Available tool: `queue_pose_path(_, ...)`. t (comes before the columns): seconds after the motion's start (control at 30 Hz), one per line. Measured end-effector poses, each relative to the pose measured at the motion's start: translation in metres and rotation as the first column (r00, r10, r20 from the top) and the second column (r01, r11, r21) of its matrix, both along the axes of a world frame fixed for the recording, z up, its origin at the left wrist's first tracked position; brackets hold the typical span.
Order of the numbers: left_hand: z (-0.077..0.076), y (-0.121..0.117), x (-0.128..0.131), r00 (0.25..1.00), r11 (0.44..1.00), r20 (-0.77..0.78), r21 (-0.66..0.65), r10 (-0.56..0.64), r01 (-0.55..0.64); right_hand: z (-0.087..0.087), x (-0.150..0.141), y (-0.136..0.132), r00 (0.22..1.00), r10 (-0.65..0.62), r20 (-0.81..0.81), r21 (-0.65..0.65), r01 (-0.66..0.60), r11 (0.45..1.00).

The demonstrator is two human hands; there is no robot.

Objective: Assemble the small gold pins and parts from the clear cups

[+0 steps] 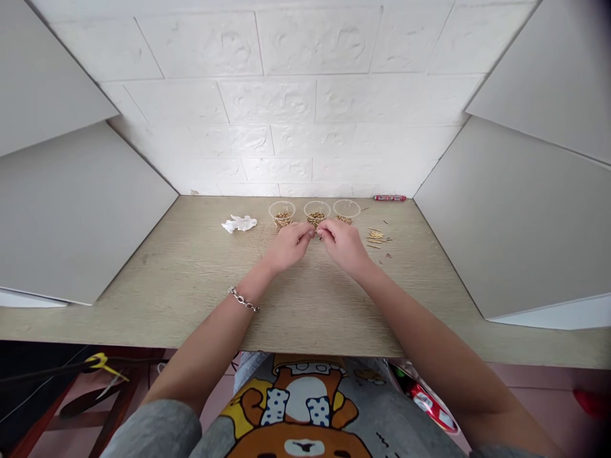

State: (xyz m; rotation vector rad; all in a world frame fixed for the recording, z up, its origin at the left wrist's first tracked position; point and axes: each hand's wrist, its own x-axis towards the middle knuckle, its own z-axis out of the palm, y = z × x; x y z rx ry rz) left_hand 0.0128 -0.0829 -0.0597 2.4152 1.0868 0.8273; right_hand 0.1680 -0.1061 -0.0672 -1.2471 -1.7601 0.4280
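My left hand [291, 245] and my right hand [344, 245] meet fingertip to fingertip over the middle of the table. Both are closed in a pinch, and whatever they hold is too small and too covered by the fingers to name. Just behind them stand three clear plastic cups in a row: a left cup [282, 205], a middle cup [317, 205] and a right cup [347, 203]. Each has small gold-coloured metal pieces in it. My hands hide parts of the cups' lower fronts. Right of my right hand lies a loose pile of thin gold-coloured sticks [375, 236].
A crumpled white tissue [239, 223] lies left of the cups. A red wrapped tube [390, 198] rests against the white brick-patterned wall [267, 102]. Grey panels stand at the left [81, 210] and right [520, 216] of the wooden table [315, 318].
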Motion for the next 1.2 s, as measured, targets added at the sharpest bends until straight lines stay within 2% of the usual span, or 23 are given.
queue_pose_path(0.1, 0.001, 0.000, 0.000, 0.999, 0.999, 0.039, -0.045, 0.007, -0.006, 0.000, -0.002, 0.001, 0.979, 0.012, -0.201, -0.162, -0.045, 0.986)
queue_pose_path(0.17, 0.002, 0.001, 0.000, 0.998, 0.998, 0.059, -0.070, 0.000, 0.004, -0.001, -0.004, 0.002, 0.929, 0.020, -0.368, -0.249, -0.120, 0.961)
queue_pose_path(0.27, 0.004, 0.001, -0.001, 0.998, 0.997, 0.065, -0.076, -0.019, 0.024, -0.003, -0.006, 0.003, 0.869, 0.033, -0.493, -0.284, -0.196, 0.939)
queue_pose_path(0.37, 0.005, 0.001, -0.002, 0.999, 0.999, 0.035, -0.042, -0.021, 0.023, -0.002, -0.004, 0.002, 0.917, 0.039, -0.398, -0.241, -0.146, 0.959)
queue_pose_path(0.47, 0.005, 0.002, -0.002, 1.000, 1.000, 0.000, -0.001, -0.023, 0.023, 0.001, 0.000, 0.000, 0.990, 0.022, -0.143, -0.099, -0.036, 0.994)
queue_pose_path(0.53, 0.004, 0.002, -0.002, 0.999, 0.999, -0.019, 0.023, -0.033, 0.034, 0.002, 0.002, 0.000, 1.000, 0.018, 0.006, 0.002, -0.018, 1.000)
queue_pose_path(0.6, 0.002, 0.003, -0.002, 0.999, 0.998, -0.030, 0.043, -0.039, 0.040, 0.001, 0.003, 0.000, 0.998, 0.015, 0.060, 0.045, -0.018, 0.999)
queue_pose_path(0.7, 0.000, 0.003, -0.001, 0.999, 0.998, -0.037, 0.056, -0.030, 0.032, -0.003, -0.001, 0.001, 0.996, 0.004, -0.092, -0.063, -0.010, 0.998)
queue_pose_path(0.77, -0.001, 0.003, -0.001, 0.999, 0.999, -0.041, 0.048, -0.018, 0.020, -0.007, -0.004, 0.003, 0.957, -0.004, -0.291, -0.208, -0.059, 0.976)
queue_pose_path(0.83, 0.000, 0.002, 0.000, 0.999, 0.999, -0.042, 0.029, -0.015, 0.016, -0.009, -0.006, 0.003, 0.906, -0.016, -0.423, -0.293, -0.120, 0.949)
queue_pose_path(1.07, 0.003, 0.001, -0.001, 0.999, 0.990, 0.053, -0.142, -0.009, 0.016, -0.007, -0.005, 0.001, 0.941, -0.001, -0.337, -0.203, -0.072, 0.977)
queue_pose_path(1.2, 0.005, 0.001, -0.001, 1.000, 0.992, 0.015, -0.127, -0.022, 0.024, -0.007, -0.004, 0.002, 0.946, 0.020, -0.324, -0.217, -0.095, 0.971)
